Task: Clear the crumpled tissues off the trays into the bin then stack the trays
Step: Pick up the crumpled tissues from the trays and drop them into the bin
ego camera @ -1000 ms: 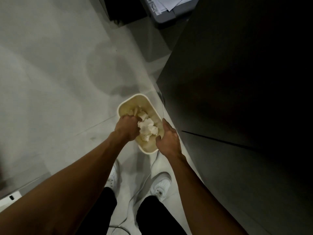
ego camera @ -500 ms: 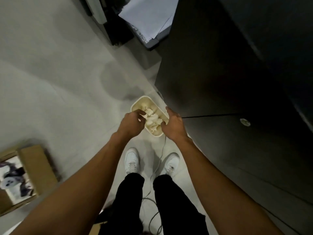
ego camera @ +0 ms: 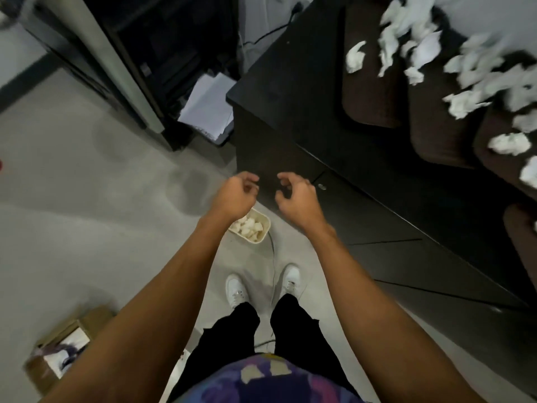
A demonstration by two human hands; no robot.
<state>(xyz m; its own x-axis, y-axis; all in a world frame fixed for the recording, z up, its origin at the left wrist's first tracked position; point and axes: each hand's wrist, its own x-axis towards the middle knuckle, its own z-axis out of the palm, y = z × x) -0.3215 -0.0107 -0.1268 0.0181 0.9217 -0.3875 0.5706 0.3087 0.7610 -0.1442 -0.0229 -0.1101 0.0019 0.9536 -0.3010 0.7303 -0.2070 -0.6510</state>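
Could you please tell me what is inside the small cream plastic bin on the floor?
Crumpled white tissues fill the small cream plastic bin. The left hand covers its far corner, and the tissues hide the bottom.

Head view, steeply down, standing height.

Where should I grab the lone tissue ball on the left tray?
Pinch the tissue round its puffy middle, coming straight down from above. It is a loose crumpled lump lying alone on the flat tray, apart from the other tissues, so fingers can close on both sides with nothing in the way. The left hand and right hand both hold nothing.
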